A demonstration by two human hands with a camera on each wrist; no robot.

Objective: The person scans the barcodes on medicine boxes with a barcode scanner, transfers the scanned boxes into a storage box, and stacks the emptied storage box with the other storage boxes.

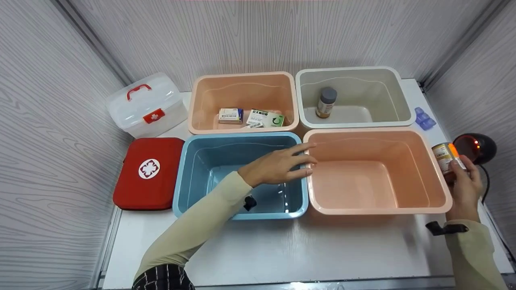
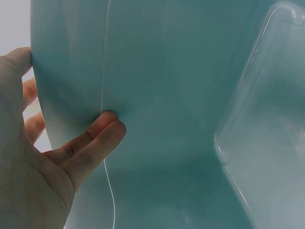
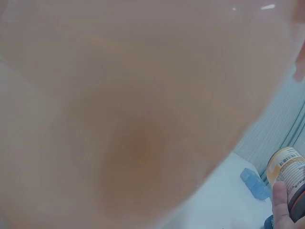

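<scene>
My right hand [image 1: 465, 191] grips a medicine bottle [image 1: 443, 156] with a white and orange label, beside the right peach bin [image 1: 437, 173]. A round black scanner [image 1: 489, 147] glowing red is right beside the bottle. In the right wrist view, a barcode shows on the bottle [image 3: 288, 167], with the thumb against it. My left hand [image 1: 278, 165] lies across the right rim of the blue bin [image 1: 238, 216], its fingers extended over the peach bin's edge. In the left wrist view, two digits of the left hand [image 2: 76, 157] rest against the bin's inner wall.
At the back, a peach bin [image 1: 242, 76] holds medicine boxes [image 1: 264, 117], and a cream bin [image 1: 350, 70] holds a grey-capped bottle [image 1: 325, 102]. A clear first-aid box [image 1: 141, 106] and red case [image 1: 147, 193] stand left. A purple pill organizer [image 1: 424, 118] lies right.
</scene>
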